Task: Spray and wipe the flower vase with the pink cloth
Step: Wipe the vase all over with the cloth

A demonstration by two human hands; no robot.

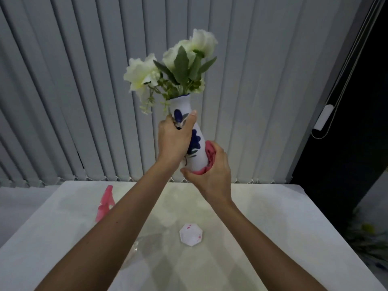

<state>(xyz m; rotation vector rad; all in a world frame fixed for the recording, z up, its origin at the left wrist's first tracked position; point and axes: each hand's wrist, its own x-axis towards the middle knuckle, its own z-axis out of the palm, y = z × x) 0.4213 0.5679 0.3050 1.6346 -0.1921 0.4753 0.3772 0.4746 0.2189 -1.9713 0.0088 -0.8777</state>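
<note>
1. Both your hands hold the flower vase (197, 143) tilted above the desk (273, 217).
2. Your left hand (174, 139) grips its neck.
3. Your right hand (212, 171) presses the pink cloth (210, 153) around its base.
4. Your pink spray bottle (105, 203) stands on the desk, left.

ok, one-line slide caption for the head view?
Left hand holds the flower vase aloft while right hand wipes its base with the pink cloth.

We reach both bare arms forward and up, our left hand (173, 141) clenched higher, our right hand (212, 171) curled closed just below it.
</note>
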